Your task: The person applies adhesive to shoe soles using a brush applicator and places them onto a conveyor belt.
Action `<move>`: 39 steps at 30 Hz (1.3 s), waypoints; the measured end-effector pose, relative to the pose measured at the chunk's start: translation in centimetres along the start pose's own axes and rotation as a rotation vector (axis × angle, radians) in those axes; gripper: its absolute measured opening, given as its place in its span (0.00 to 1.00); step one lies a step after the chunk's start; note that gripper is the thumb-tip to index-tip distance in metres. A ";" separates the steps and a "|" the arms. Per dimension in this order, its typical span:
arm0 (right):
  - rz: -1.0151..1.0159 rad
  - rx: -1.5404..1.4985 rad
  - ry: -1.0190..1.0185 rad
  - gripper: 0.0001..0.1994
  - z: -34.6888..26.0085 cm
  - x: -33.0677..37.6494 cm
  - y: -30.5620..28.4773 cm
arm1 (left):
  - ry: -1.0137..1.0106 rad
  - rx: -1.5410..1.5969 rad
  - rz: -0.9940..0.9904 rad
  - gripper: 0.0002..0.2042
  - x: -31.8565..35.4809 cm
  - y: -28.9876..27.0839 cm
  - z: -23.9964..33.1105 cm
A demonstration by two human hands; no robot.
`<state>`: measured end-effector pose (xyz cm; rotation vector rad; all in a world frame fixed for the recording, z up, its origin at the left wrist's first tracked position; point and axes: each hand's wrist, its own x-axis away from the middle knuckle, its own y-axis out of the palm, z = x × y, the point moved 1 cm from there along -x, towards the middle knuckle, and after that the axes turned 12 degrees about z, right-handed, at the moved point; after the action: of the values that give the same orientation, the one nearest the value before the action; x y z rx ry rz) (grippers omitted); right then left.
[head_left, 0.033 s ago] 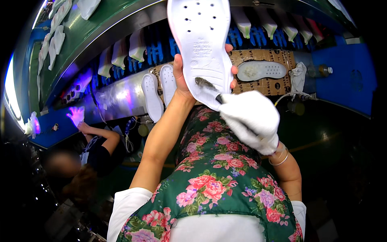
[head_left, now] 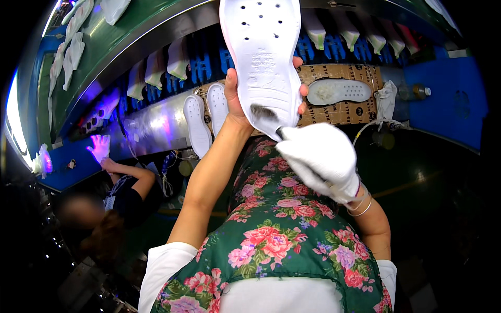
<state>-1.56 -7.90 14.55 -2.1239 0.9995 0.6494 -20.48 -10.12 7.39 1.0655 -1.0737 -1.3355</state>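
My bare left hand (head_left: 236,101) grips a large white shoe sole (head_left: 266,68) from beneath, thumb on its left edge and fingertips showing along its right edge. Holes dot the sole's far part, and raised marks run across its middle. In a white glove, my right hand (head_left: 321,161) is closed round the dark handle of a brush (head_left: 265,113). The dark bristles, blurred, lie over the heel end of the sole. Two more white soles, one of them this white sole (head_left: 197,125), rest on the bench to the left of my left forearm.
A greyish sole (head_left: 339,92) with pale fluff in it lies on a cardboard sheet (head_left: 360,75). Beside it are a white cloth (head_left: 386,101) and a clear bottle (head_left: 415,92). Shoes hang in blue holders (head_left: 201,68) behind. At left works another person's gloved hand (head_left: 99,148).
The gloved right hand has shifted slightly left and down, and the brush bristles have moved a little down the heel. The sole has shifted slightly right.
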 end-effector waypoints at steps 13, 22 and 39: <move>0.094 -0.435 0.498 0.09 -0.3 1.0 -0.4 | 0.045 -0.415 0.014 0.50 -1.0 1.1 3.1; -0.049 0.123 0.003 0.19 -0.4 1.1 -0.2 | -0.154 -0.522 0.147 0.38 -1.3 1.6 3.0; -0.050 0.068 0.054 0.14 -0.7 -1.3 -2.5 | -0.293 -0.281 0.133 0.36 -1.9 2.3 3.3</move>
<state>-0.23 -6.65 16.82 -2.1096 0.9805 0.5290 -23.23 -8.22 10.29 0.5937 -1.1084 -1.5118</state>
